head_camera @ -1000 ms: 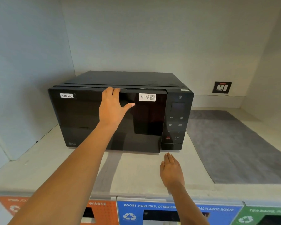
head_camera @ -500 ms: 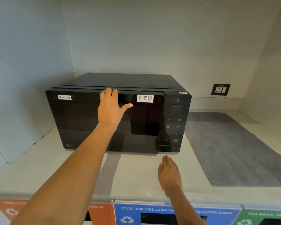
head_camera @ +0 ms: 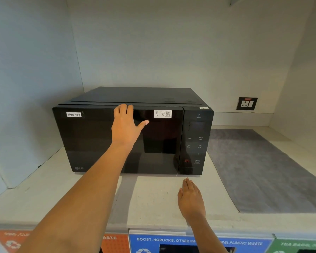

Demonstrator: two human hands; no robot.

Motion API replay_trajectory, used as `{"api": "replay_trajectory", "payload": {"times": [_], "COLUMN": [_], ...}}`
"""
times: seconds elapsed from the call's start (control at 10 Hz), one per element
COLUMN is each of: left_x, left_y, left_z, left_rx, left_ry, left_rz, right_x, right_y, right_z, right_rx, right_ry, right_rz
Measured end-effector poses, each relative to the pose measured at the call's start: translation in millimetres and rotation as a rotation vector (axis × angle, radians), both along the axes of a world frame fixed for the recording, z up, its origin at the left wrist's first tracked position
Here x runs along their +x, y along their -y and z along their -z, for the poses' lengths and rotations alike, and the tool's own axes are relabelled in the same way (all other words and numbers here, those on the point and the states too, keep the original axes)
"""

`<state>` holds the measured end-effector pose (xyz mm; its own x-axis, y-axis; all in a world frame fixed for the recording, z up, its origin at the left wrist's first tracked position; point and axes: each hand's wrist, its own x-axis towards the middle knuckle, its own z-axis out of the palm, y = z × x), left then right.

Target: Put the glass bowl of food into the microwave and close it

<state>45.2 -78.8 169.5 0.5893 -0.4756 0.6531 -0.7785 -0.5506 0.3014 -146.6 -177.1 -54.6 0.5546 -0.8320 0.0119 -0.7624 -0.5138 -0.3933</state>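
Left hand [head_camera: 125, 128] spread flat, empty, on the shut microwave [head_camera: 133, 137] door's top edge, right hand [head_camera: 191, 199] flat and empty over the tabletop [head_camera: 153, 203]; bowl unseen, presumably inside — hard pushing could skid the microwave back

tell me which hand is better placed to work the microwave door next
Left. The left hand lies flat on the microwave door, fingers at its top edge; the right hand rests on the counter.
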Motion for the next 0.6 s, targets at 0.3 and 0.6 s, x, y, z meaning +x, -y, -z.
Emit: {"api": "replay_trajectory", "payload": {"times": [0.3,0.6], "left_x": [7.9,4.3], "left_y": [-20.7,-42.8], "left_z": [21.6,36.7], "left_rx": [0.196,0.258], "left_ry": [0.165,0.203], "left_rz": [-0.001,-0.034], "right_x": [-11.3,-49.9], "right_y": [-12.3,-47.8], "right_z": [-10.0,-2.1], "right_rx": [-0.056,-0.132], "right_ry": [0.081,0.016], "right_rz": [-0.014,-0.120]}}
